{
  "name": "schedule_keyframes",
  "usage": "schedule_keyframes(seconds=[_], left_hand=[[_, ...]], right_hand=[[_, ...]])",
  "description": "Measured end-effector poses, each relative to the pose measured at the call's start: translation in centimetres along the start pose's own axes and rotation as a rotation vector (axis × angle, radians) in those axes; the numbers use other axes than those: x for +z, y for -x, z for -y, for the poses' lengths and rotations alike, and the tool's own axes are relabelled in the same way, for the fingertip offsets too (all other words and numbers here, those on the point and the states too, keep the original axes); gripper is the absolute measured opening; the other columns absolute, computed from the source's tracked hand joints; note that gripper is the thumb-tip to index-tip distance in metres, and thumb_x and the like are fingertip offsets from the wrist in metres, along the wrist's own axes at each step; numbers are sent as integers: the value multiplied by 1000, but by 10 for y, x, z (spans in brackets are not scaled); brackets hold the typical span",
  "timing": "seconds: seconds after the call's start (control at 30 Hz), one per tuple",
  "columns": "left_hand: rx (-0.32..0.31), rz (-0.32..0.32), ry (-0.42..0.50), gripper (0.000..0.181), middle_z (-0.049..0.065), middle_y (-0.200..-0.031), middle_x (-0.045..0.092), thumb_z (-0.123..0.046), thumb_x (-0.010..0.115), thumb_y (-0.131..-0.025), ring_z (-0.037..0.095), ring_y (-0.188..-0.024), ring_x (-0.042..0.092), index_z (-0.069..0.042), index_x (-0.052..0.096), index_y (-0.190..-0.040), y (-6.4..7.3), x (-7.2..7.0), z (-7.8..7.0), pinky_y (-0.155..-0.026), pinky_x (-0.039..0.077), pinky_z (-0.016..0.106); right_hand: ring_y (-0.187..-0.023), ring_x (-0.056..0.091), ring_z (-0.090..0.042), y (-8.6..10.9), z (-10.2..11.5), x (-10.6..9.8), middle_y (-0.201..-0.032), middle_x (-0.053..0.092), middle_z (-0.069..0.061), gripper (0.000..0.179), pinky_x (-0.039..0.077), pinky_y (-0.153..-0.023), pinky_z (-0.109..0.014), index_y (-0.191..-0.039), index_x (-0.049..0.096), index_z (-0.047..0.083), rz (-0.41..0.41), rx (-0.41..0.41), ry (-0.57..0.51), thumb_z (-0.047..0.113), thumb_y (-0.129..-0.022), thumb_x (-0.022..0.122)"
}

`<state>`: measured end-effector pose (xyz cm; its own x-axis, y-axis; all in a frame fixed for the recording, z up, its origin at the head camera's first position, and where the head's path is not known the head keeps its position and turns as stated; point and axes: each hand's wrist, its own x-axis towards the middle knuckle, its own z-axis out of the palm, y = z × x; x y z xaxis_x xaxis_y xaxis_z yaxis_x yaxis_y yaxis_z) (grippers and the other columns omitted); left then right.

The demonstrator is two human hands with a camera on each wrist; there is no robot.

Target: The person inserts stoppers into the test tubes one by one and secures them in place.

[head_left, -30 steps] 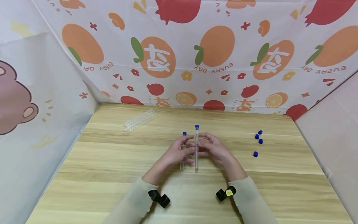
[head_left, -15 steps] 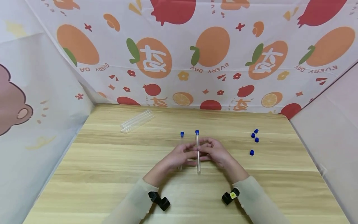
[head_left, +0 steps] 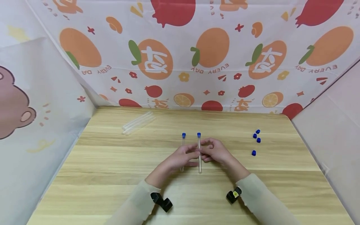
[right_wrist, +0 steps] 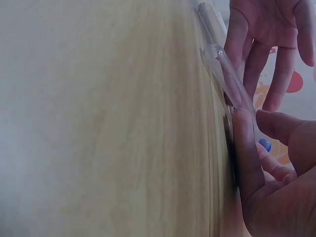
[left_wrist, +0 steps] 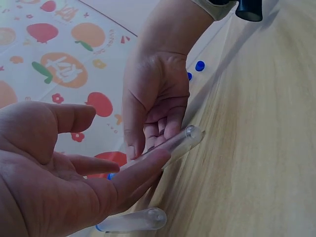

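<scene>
One capped tube (head_left: 200, 163) in the right hand (head_left: 216, 152)

Pinches it between thumb and forefinger. Holds fingers of the left hand (head_left: 180, 157) spread just left of the capped tube; cannot tell if touching. Left of the capped tube, partly under that hand: second tube (head_left: 183, 136). Farther left: clear tubes (head_left: 137, 122). Right of it: four blue caps (head_left: 258, 140).

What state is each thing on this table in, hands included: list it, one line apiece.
Right capped tube: blue cap on, pinched by the right hand.
Left capped tube: blue cap on, lying on the table, partly hidden by the left hand.
Clear tubes at the back: uncapped, lying together.
Four loose blue caps: off any tube, on the table.
Left hand: open, fingers extended.
Right hand: pinching.
</scene>
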<state>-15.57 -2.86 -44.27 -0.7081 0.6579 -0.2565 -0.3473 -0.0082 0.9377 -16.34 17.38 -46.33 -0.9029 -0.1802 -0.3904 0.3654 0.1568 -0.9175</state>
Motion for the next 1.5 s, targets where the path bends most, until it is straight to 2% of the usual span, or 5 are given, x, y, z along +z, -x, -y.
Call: schedule_keyframes(seconds=[0.63, 1.07, 1.2, 1.33, 1.5], left_hand=[[-3, 0, -113, 63, 29, -152, 36, -14, 54, -103, 40, -136, 46, 2, 24, -156, 3, 3, -6, -106, 48, 48], [0, -10, -191, 61, 27, -155, 33, -20, 54, -103, 40, -137, 43, -1, 28, -155, 5, -3, -11, -106, 49, 47], [26, -3, -226, 61, 27, -153, 35, -23, 56, -103, 40, -134, 46, 0, 31, -154, 11, -9, -18, -106, 49, 46], [88, -4, -205, 60, 27, -153, 36, -22, 55, -103, 43, -134, 46, 3, 31, -153, 18, -23, -29, -107, 48, 44], [152, -87, -174, 52, 29, -144, 44, -15, 54, -103, 46, -128, 50, 2, 37, -149, 26, -44, -40, -105, 50, 43]], right_hand=[[-63, 68, -17, 4, 2, 0, -80, 71, -14, 39, 61, -57, -31, -130, 53, 0, -8, -11, 43, 6, -94, 67], [-65, 69, -19, 2, 7, 0, -84, 73, -15, 38, 62, -58, -33, -130, 54, 1, -13, -11, 76, 5, -94, 67], [-65, 69, -19, 2, 6, 0, -85, 72, -16, 38, 62, -60, -34, -130, 54, 2, -15, -11, 77, 7, -95, 67], [-64, 68, -19, 4, 4, -4, -83, 70, -17, 37, 63, -60, -35, -130, 55, 2, -31, -29, 76, 7, -95, 66], [-66, 68, -21, 9, 1, -14, -83, 68, -17, 38, 63, -62, -37, -132, 54, 1, -51, -48, 69, 7, -96, 65]])
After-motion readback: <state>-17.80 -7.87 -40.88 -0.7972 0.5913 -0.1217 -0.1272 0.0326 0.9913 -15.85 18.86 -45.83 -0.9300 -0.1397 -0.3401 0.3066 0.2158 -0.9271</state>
